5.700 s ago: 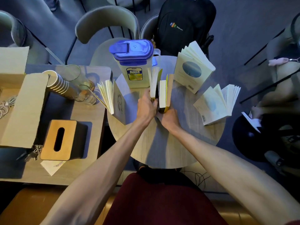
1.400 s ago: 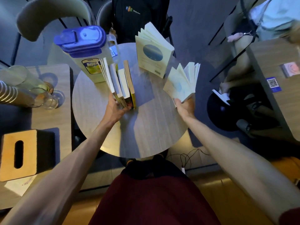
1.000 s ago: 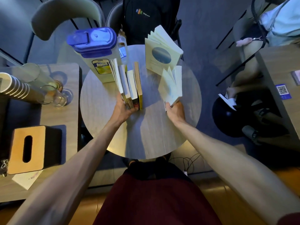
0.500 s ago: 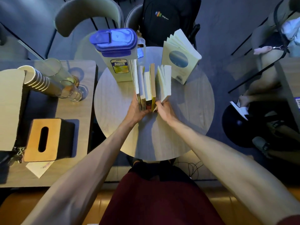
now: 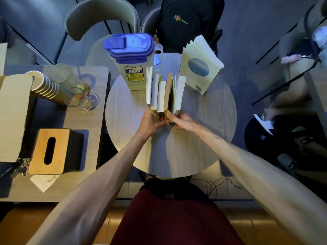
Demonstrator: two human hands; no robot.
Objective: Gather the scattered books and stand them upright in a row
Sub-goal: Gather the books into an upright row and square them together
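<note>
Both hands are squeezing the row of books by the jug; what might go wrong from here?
1. The row of books stands only between the left hand and right hand; loosening either grip may let the fanned outer book tip.
2. The row stands close beside the jug, so a push to the left could knock it.
3. The circle-cover book stands apart with its pages splayed; reaching for it leaves the row one-handed.

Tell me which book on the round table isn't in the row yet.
The pale book with the blue circle on its cover, standing fanned open alone at the far right. The others are pressed together between the left hand and right hand.
</note>
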